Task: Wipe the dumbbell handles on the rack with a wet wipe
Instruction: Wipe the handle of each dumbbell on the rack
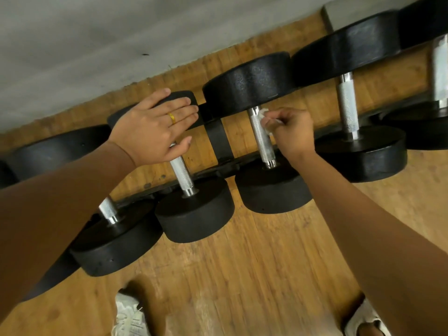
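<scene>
Feet: two light-coloured shoes (128, 316) at 6 o'clock stand on the brown wood-plank floor (254, 263), close in. I'd say that is so the person can lean over the weights.
Rack: a low black metal rack (219, 139) runs from 8 o'clock to 2 o'clock. It holds at least five black round-headed dumbbells (194, 214) side by side. Their heads sit outside the rails, which leaves every grip exposed from above.
Left hand: the left hand (155, 127), wearing a thin gold ring (171, 117), lies at 10 o'clock. Its fingers are straight and flat on the far head of a smaller dumbbell, and it grasps nothing. It looks like a brace for balance.
Right hand: the right hand (291, 134), just right of centre, has its fingers curled, pinching a crumpled white wet wipe (263, 116).
Wipe: it is pressed to the right side of the knurled chrome handle (261, 137) of the centre dumbbell, near its far end. Most of the grip below it is still uncovered.
Neighbour at 2 o'clock: the handle there is bare, and no hand is near it.
Wall: a plain grey wall (97, 44) fills 12 o'clock behind the rack.
</scene>
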Available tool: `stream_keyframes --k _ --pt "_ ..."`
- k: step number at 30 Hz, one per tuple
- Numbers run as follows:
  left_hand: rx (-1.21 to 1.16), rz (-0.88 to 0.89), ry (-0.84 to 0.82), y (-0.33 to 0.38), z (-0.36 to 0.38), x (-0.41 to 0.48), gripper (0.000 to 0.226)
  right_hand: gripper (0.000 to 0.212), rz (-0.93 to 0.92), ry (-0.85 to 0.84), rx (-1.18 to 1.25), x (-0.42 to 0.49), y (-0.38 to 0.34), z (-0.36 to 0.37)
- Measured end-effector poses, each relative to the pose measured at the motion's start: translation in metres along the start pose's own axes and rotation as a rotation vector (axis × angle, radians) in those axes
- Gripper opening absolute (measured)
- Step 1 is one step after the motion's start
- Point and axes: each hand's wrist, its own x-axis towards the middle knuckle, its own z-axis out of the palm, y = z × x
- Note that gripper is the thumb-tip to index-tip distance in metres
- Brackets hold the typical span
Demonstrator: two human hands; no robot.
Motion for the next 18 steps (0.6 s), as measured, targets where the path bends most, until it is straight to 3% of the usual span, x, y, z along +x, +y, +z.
stream_keyframes --k 4,9,18 --pt "0.001 -0.003 0.02 -0.001 0.0 0.0 0.047 0.008 -0.062 -0.013 -0.121 0.003 -0.006 -0.003" --pt "0.018 -0.005 0.006 0.0 0.0 0.0 0.048 0.01 -0.114 0.095 -0.13 0.002 -0.011 0.009" --pt "0.007 -0.01 0.016 -0.001 -0.001 0.0 0.048 0.007 -0.057 0.016 -0.198 0.005 -0.006 -0.004"
